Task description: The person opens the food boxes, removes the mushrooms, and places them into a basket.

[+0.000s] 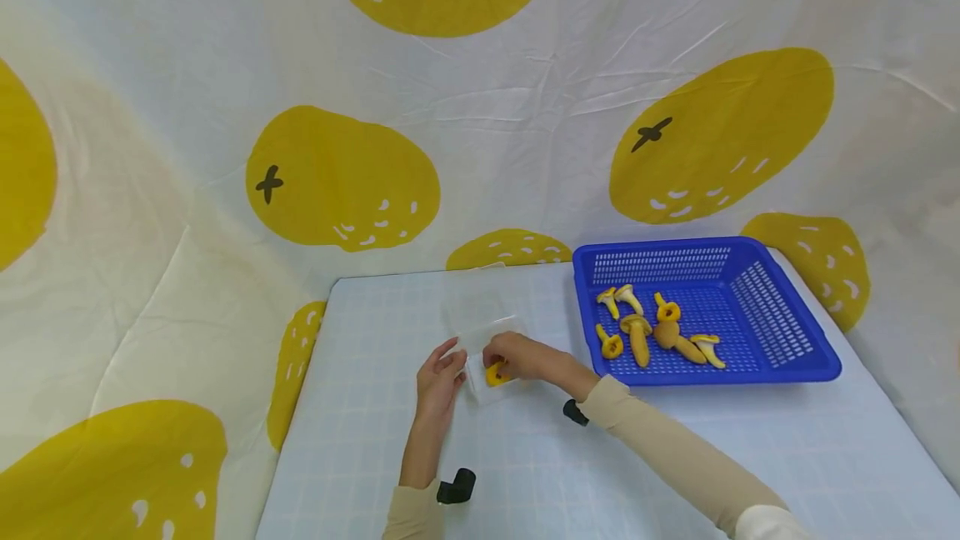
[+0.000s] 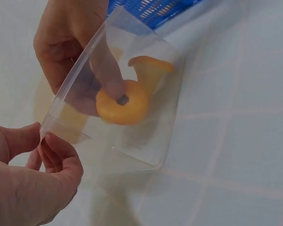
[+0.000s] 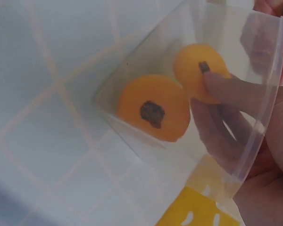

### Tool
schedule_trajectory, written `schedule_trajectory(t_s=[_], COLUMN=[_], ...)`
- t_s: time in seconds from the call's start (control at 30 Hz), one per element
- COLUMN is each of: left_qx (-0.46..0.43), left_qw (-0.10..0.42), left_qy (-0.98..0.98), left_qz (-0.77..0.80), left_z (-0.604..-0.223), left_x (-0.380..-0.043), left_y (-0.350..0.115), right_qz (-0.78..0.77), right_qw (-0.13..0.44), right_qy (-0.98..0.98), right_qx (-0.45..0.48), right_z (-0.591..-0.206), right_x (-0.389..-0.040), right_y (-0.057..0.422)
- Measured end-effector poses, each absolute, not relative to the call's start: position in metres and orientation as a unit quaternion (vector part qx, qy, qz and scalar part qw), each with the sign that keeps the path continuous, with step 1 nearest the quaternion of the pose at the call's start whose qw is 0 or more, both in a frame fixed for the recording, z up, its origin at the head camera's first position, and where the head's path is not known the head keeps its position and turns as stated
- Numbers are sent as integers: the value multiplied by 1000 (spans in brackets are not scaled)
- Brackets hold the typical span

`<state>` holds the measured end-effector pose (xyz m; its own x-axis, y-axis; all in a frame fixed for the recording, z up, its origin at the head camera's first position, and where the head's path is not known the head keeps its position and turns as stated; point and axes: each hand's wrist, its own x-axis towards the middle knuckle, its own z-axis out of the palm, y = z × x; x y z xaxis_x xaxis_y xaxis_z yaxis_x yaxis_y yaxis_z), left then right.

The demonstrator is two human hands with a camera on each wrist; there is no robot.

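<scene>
A clear plastic box (image 1: 483, 395) stands on the table in front of me, its see-through lid (image 1: 474, 307) folded back behind it. My left hand (image 1: 437, 383) pinches the box's rim at the left side between thumb and fingers. Reaching in from the right, my right hand (image 1: 521, 355) has its fingers inside the box and pinches a yellow chanterelle mushroom (image 2: 122, 114). Through the clear wall in the left wrist view, a second chanterelle (image 2: 153, 70) shows beside it. The right wrist view shows this second mushroom (image 3: 129, 96) low in the box's corner.
To the right sits a blue plastic basket (image 1: 750, 377) with perforated sides. Several yellow chanterelles (image 1: 612, 346) and brownish mushrooms (image 1: 638, 344) lie in its left part. A pale checked cloth (image 1: 337, 440) covers the table, and a fruit-print curtain (image 1: 495, 148) hangs behind.
</scene>
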<state>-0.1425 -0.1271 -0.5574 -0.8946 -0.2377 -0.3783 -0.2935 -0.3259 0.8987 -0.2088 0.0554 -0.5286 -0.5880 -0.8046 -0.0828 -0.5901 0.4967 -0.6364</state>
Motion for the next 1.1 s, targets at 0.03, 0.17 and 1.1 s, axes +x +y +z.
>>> schedule_trajectory(t_s=[0.03, 0.17, 1.1], left_qx=[-230, -233, -217], left_qw=[19, 24, 20], left_qy=[580, 582, 569], left_qz=[781, 779, 793], left_z=[-558, -558, -558], left_x=[-142, -142, -140], left_y=[-127, -127, -127], right_qz=[-291, -314, -469], right_qw=[188, 185, 105], right_qy=[842, 836, 819], right_qx=[-413, -410, -313], right_z=[-527, -522, -486], right_x=[-208, -206, -199], right_y=[57, 66, 143])
